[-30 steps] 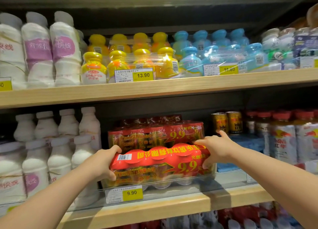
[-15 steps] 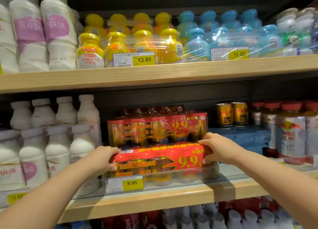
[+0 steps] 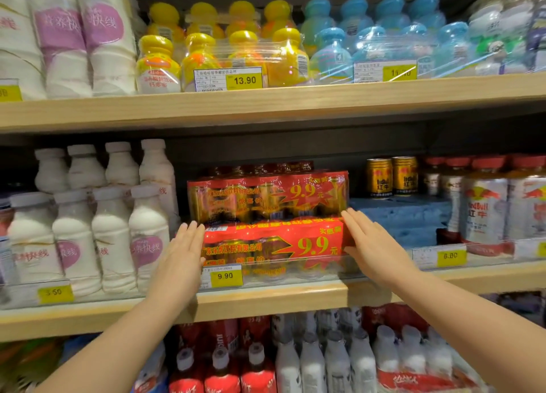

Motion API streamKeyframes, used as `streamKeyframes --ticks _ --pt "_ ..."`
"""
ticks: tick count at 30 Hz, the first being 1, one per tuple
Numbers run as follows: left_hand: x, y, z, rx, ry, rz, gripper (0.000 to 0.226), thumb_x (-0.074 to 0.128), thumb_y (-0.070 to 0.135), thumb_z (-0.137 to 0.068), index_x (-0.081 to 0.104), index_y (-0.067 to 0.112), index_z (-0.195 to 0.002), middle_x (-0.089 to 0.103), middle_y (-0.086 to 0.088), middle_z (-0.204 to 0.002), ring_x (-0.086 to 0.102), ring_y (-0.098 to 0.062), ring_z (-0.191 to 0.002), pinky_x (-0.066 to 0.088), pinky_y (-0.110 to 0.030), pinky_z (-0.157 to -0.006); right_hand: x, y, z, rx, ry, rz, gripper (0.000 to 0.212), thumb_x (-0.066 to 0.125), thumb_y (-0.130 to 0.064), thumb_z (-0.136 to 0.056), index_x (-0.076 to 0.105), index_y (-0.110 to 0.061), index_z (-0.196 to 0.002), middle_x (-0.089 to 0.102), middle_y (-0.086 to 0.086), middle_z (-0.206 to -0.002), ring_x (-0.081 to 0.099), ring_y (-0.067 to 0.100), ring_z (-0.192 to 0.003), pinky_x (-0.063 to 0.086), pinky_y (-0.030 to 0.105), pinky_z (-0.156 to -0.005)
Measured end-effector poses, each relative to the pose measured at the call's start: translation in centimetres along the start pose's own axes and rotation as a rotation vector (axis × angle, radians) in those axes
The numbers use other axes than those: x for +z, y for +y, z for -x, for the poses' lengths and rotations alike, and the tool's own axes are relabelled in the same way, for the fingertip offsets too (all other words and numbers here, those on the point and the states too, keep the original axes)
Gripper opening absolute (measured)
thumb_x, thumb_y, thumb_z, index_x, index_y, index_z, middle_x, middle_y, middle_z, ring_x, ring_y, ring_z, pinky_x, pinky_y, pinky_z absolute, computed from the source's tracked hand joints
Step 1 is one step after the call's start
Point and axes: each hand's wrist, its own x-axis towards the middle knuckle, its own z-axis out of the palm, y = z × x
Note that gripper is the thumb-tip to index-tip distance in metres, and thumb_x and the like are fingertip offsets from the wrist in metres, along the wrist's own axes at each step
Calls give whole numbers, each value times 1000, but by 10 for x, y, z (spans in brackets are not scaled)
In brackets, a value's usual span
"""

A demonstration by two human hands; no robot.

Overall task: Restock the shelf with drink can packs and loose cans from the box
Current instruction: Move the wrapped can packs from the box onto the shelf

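Note:
A red shrink-wrapped can pack (image 3: 274,243) marked 9.9 lies at the front of the middle shelf (image 3: 266,299), behind the clear rail. A second red can pack (image 3: 266,197) stands behind and above it. My left hand (image 3: 184,249) is flat, fingers straight, against the front pack's left end. My right hand (image 3: 370,245) is flat at its right end, fingers extended. Neither hand grips the pack. Two loose gold cans (image 3: 391,175) stand on a blue block (image 3: 399,215) to the right.
White milk bottles (image 3: 97,230) fill the shelf's left side; red-capped silver bottles (image 3: 487,203) stand at right. Yellow and blue bottle packs (image 3: 224,56) line the upper shelf. More bottles (image 3: 325,360) sit on the shelf below. A 9.90 price tag (image 3: 226,276) hangs on the rail.
Both hands let go of the front can pack and opened flat at its ends. The pack settled lower behind the rail. The view has moved closer and lower.

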Motion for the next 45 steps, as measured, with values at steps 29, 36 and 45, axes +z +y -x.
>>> streamKeyframes --ticks 29,36,45 --pt "139 65 264 127 -306 -74 57 84 7 -52 65 1 -105 71 -15 -105 66 -34 -101 54 -48 -77 133 76 221 -155 -498 -109 65 54 -17 -90 18 -8 -143 14 13 -154 20 30 -142 23 38 -115" --pt "195 49 358 38 -666 64 50 79 -3 -53 66 2 -101 71 -19 -100 69 -37 -91 55 -49 -73 208 70 329 59 -954 -80 63 38 -25 -96 1 -14 -146 -6 4 -157 2 20 -145 18 33 -117" --pt "257 35 457 -131 -1068 123 47 40 17 -95 29 20 -140 30 -1 -151 27 -20 -139 21 -29 -114 276 60 454 243 -1308 -59 57 41 -25 -94 14 -21 -145 12 0 -156 14 20 -143 20 41 -116"
